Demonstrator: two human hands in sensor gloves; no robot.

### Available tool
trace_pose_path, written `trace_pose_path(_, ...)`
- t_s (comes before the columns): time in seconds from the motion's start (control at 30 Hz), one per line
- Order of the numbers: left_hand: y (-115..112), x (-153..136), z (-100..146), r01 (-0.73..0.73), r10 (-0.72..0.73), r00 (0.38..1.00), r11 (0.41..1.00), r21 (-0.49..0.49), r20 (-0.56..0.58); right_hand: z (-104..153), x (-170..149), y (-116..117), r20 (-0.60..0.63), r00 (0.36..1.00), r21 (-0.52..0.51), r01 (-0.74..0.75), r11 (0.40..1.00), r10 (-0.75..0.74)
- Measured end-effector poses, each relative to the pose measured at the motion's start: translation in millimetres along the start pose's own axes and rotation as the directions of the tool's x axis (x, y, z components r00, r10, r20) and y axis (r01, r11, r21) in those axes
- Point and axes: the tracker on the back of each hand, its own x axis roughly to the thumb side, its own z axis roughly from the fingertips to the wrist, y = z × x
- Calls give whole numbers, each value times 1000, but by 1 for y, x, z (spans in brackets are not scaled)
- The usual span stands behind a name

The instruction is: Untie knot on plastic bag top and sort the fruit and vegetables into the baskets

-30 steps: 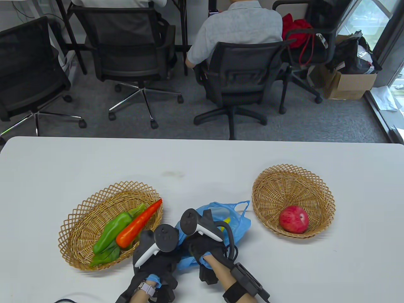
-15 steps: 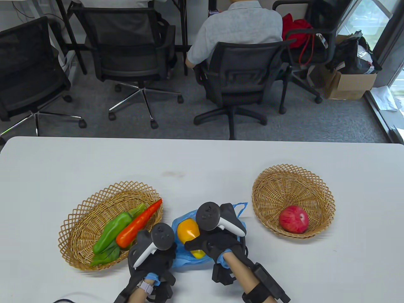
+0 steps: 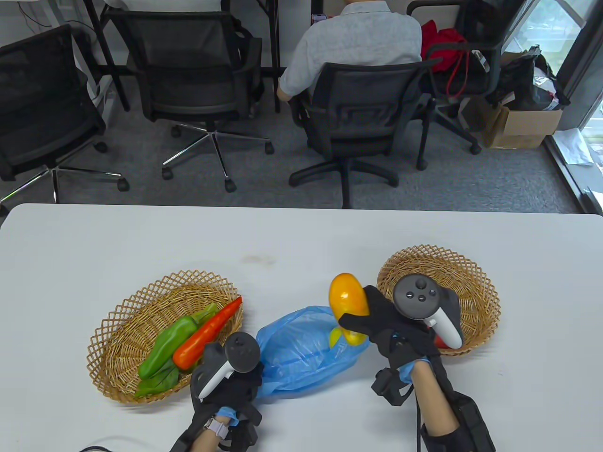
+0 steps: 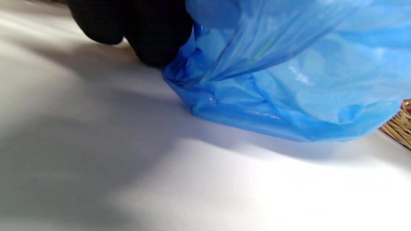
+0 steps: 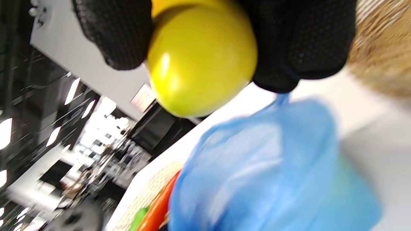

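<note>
Right hand curled round a yellow-orange fruit, holding it clear of the table, just at 9 o'clock of the right basket rim. In the right wrist view, black gloved fingers clamped on both sides of the same fruit, its yellow end pointing down toward the bag.

Left hand low on the table at 6 o'clock, pinching the near edge of the blue plastic bag; in the left wrist view, dark fingertips pressed into bunched blue film right at the table surface. Bag lying slack and open between the 2 baskets, mouth toward 2 o'clock, with something yellow showing at its mouth, too little of it visible to name.

Left basket at 9 o'clock of the bag, holding 1 orange carrot, 1 green pepper just beside it, and a darker leafy green at the 6 o'clock end. Right basket mostly hidden behind the right hand's tracker; only a sliver of red visible inside it, near the 6 o'clock rim.

Beyond the table at 12 o'clock, office chairs and a seated person with back turned.
</note>
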Motion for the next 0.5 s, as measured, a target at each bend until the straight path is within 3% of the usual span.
trace_pose_path(0.27,0,2,0,-3,3,1000,1000,-8,15,13,-52,-35,-166,986,-160,-15,987,-12)
trace_pose_path(0.5,0,2,0,-6,6,1000,1000,-7,21,12,-87,-38,-310,949,-209,-122,970,52)
